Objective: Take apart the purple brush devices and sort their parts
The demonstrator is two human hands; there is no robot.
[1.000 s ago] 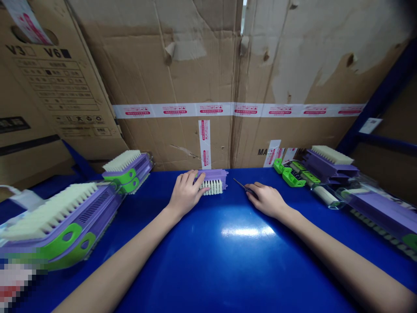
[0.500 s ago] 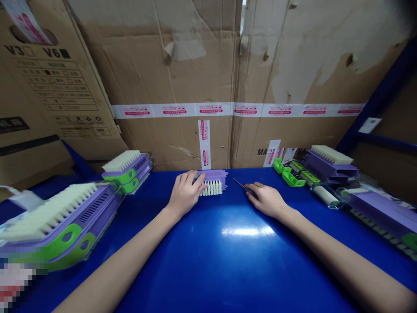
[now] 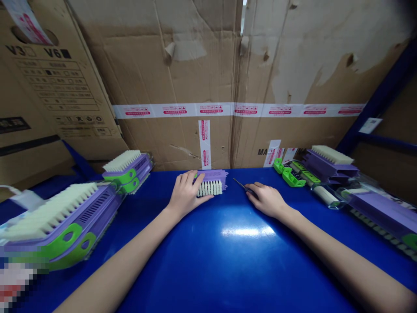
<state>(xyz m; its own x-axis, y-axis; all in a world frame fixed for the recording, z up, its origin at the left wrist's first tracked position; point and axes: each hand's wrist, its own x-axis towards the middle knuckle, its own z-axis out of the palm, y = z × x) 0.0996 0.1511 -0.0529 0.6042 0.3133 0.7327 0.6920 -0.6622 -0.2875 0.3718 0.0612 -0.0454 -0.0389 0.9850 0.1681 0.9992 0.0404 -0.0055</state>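
A purple brush with cream bristles (image 3: 210, 188) lies on the blue table near its back edge. My left hand (image 3: 186, 190) grips its left end, fingers over the top and thumb along the near side below the bristles. To the right, my right hand (image 3: 265, 198) rests on the table, closed around the dark handle of a slim tool, its thin metal shaft (image 3: 239, 184) pointing at the brush. The tool looks like a screwdriver, though most of its handle is hidden under my fingers. A small gap separates the shaft's tip from the brush.
Purple-and-green brushes (image 3: 74, 217) stand stacked at the left, with another pair (image 3: 125, 169) behind them. At the right are green plastic parts (image 3: 293, 177), a clear-wrapped roll (image 3: 325, 195) and more purple brush bodies (image 3: 384, 204). Taped cardboard (image 3: 182, 139) walls off the back.
My left thumb has moved down from across the bristles to the brush's near side, uncovering more bristles. My right hand and the tool stay in place.
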